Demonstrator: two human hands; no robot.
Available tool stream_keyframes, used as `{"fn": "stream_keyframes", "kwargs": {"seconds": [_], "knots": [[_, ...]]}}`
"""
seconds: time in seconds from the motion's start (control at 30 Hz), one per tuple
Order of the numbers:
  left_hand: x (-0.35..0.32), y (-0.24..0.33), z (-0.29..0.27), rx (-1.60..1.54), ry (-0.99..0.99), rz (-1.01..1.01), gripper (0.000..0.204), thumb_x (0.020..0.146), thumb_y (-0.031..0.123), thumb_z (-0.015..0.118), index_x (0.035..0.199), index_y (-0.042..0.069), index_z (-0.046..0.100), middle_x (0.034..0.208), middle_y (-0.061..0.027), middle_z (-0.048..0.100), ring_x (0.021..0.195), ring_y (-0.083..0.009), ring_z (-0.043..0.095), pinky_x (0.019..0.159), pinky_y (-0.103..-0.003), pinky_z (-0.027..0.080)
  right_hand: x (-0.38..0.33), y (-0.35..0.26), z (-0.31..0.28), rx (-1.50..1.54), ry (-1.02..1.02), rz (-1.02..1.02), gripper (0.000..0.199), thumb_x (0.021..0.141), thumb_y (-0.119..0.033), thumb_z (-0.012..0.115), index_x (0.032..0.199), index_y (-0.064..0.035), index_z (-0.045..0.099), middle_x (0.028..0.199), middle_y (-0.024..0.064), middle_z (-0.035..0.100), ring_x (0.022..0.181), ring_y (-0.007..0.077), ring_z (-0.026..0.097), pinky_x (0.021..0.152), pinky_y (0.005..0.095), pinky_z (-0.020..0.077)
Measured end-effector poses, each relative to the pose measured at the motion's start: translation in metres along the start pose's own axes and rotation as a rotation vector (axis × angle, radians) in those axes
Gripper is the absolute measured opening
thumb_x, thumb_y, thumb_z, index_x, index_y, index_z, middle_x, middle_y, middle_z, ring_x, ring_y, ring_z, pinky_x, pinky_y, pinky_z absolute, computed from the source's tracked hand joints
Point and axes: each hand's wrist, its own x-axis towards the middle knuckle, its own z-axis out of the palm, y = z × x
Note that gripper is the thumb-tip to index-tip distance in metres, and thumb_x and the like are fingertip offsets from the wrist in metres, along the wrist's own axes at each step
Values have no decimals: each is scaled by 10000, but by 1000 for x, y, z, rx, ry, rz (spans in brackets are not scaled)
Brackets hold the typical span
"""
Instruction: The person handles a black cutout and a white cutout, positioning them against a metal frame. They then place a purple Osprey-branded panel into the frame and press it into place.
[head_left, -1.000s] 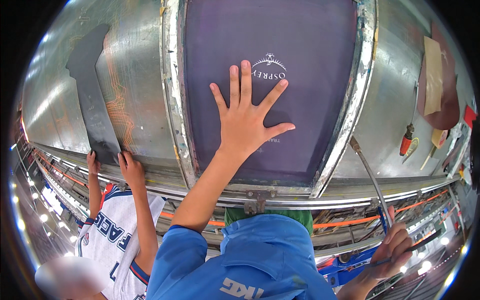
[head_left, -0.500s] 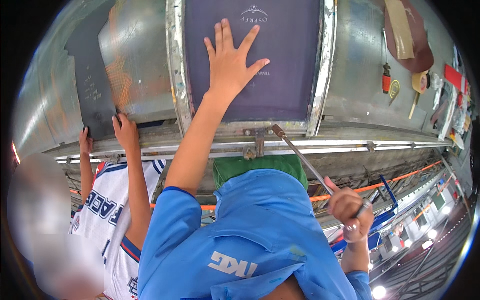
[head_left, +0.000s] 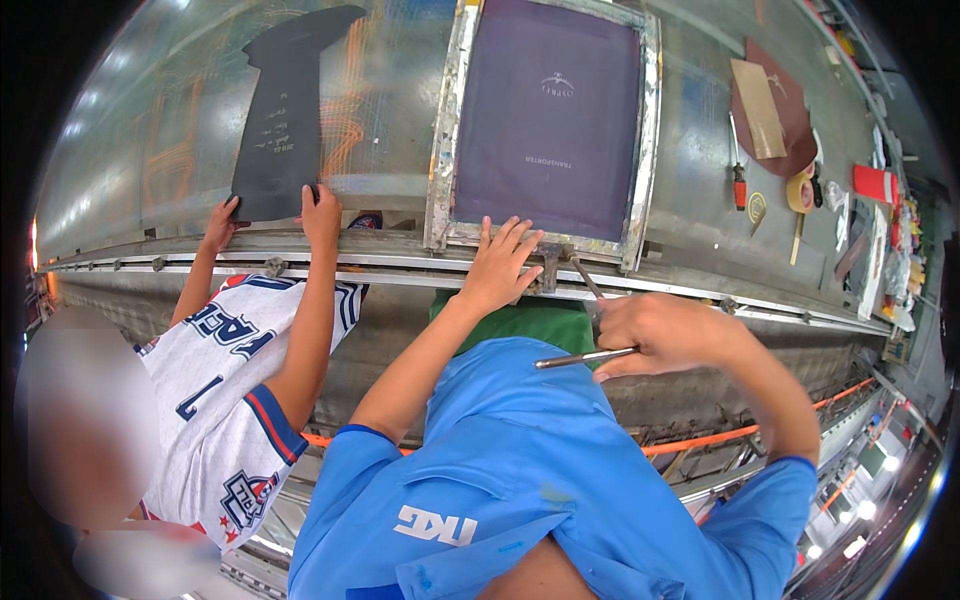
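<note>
A metal-framed printing screen point(head_left: 545, 140) with dark purple mesh and small pale markings lies on the metal table. My left hand point(head_left: 497, 268) rests with fingers stretched out on the screen's near frame edge, its thumb beside a metal bracket point(head_left: 549, 270). My right hand point(head_left: 655, 335) is closed around a long-handled socket wrench point(head_left: 585, 357). The wrench's shaft slants up to the left, and its tip is at the bracket, just right of my left thumb. A crossing metal bar of the wrench sticks out left of my fist.
On the left a co-worker's two hands point(head_left: 322, 217) hold a black sheet point(head_left: 280, 130) flat on the table. To the right lie a maroon piece point(head_left: 792, 135), a red-handled screwdriver point(head_left: 739, 190) and a tape roll point(head_left: 799, 193). A metal rail point(head_left: 400, 270) runs along the near edge.
My left hand has drawn back from the mesh to the near frame edge. My right hand has risen toward the bracket with the wrench. My view has shifted, and the co-worker's black sheet shows more fully.
</note>
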Motion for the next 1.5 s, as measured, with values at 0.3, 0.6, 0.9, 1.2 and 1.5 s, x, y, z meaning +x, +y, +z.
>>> {"fn": "stream_keyframes", "kwargs": {"seconds": [0.3,0.6,0.9,1.2,1.5], "knots": [[2,4,-17,60,-181,3,1234,564,459,937,1545,2,345,1519,-176,400,1459,-349,333,1237,-631,128,0,8,-8,204,350,273,449,998,-377,663,781,13,612,665,68,531,643,176,452,594,386,365],[1,0,-10,106,-181,2,1233,569,471,940,1549,12,349,1508,-176,411,1457,-343,336,1239,-638,132,32,-4,91,920,1502,251,351,1045,-321,626,832,-42,638,769,-15,557,759,76,449,790,266,427],[-1,-3,-9,91,-177,35,1239,570,486,933,1554,18,344,1520,-188,403,1464,-372,324,1232,-652,110,21,-3,68,708,1458,91,448,1060,-131,529,1484,-75,396,955,71,591,914,150,602,1063,381,470],[0,-9,-6,86,-154,47,1246,566,495,935,1553,11,348,1518,-181,415,1458,-356,337,1236,-652,104,-30,-21,-52,-1059,244,-116,452,861,-426,727,1142,-98,594,991,74,575,1036,277,580,1053,445,452],[9,-10,-4,104,-133,75,1231,518,498,952,1512,6,418,1462,-173,454,1418,-348,385,1205,-646,219,-2,15,-86,-1029,64,-344,459,887,-554,646,810,-136,474,739,15,491,718,233,549,664,374,421]]}}
